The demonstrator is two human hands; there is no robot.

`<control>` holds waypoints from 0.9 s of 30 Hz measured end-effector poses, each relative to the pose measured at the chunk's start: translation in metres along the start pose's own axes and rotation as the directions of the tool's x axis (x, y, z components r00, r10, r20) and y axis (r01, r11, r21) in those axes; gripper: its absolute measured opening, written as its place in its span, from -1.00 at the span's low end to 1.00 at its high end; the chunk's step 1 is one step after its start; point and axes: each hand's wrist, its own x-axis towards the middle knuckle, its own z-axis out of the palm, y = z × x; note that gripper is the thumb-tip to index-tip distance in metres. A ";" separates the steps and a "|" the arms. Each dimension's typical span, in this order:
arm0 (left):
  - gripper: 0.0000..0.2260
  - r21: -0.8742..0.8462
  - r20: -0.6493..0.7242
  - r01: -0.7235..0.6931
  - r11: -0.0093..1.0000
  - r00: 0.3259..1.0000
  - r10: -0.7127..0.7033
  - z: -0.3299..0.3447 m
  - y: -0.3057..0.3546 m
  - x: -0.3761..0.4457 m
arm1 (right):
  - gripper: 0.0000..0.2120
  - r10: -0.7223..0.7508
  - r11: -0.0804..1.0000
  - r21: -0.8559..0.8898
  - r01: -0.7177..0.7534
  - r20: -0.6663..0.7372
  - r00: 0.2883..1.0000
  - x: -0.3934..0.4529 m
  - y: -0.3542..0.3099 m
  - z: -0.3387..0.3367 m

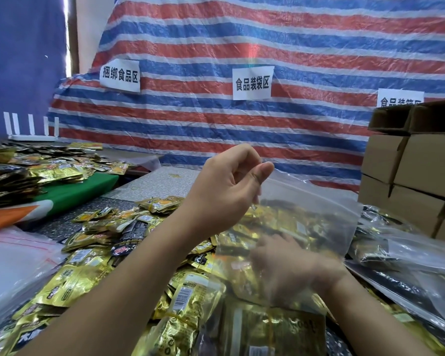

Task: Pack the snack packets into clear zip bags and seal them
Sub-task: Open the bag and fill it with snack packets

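Note:
My left hand [229, 186] is raised and pinches the upper left edge of a clear zip bag [319, 209], holding it up over the table. My right hand [285, 263] is pushed inside that bag, seen blurred through the plastic, among gold and black snack packets [275, 227] lying in it. Whether the right fingers grip a packet I cannot tell. Loose gold snack packets [93, 268] cover the table below and to the left of my arms.
Filled clear bags [401, 255] lie at the right, beside stacked cardboard boxes [416, 176]. A stack of empty zip bags [16, 255] sits at the left. More packets [36, 165] are heaped at the far left on green cloth. A striped tarp with paper labels hangs behind.

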 end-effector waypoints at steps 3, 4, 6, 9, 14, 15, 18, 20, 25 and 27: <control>-0.82 -0.003 -0.011 -0.001 1.000 1.000 0.001 -0.001 0.000 0.000 | -0.54 0.000 0.998 0.066 0.005 -0.068 0.998 -0.008 -0.001 -0.008; -0.81 -0.005 -0.013 -0.002 1.000 1.000 0.002 -0.001 0.000 0.000 | -0.57 0.011 0.993 0.121 -0.002 -0.073 0.997 -0.010 -0.001 -0.011; -0.81 -0.012 -0.017 -0.001 1.000 1.000 0.000 -0.002 0.001 0.000 | -0.64 0.035 0.977 0.210 -0.022 -0.057 0.998 -0.016 -0.001 -0.018; -0.80 -0.014 -0.024 -0.004 1.000 1.000 0.004 -0.003 0.001 0.000 | -0.78 0.033 0.959 0.283 -0.026 -0.022 0.999 -0.023 0.001 -0.030; -0.80 -0.007 -0.025 -0.004 1.000 1.000 0.003 -0.003 -0.001 0.001 | -0.84 0.019 0.879 0.474 0.055 -0.150 0.989 -0.034 0.009 -0.050; -0.80 -0.003 -0.027 -0.001 1.000 1.000 0.001 -0.003 -0.002 0.001 | -0.87 0.045 0.842 0.534 0.072 -0.202 0.978 -0.036 0.011 -0.052; -0.81 0.002 -0.024 0.010 1.000 1.000 -0.010 -0.004 -0.004 0.002 | -0.81 0.143 0.725 0.676 0.134 -0.338 0.930 -0.037 0.018 -0.056; -0.81 0.004 -0.020 0.029 1.000 0.999 -0.029 -0.004 -0.006 0.002 | -0.89 0.246 0.628 0.763 0.153 -0.381 0.891 -0.037 0.021 -0.059; -0.80 0.078 0.027 0.064 0.995 0.997 -0.066 -0.006 -0.009 0.002 | -0.75 0.602 0.208 0.915 0.347 -0.399 0.691 -0.045 0.027 -0.080; -0.79 0.111 0.061 0.070 0.991 0.995 -0.077 -0.006 -0.009 0.002 | -0.73 0.680 0.122 0.924 0.362 -0.344 0.648 -0.052 0.031 -0.089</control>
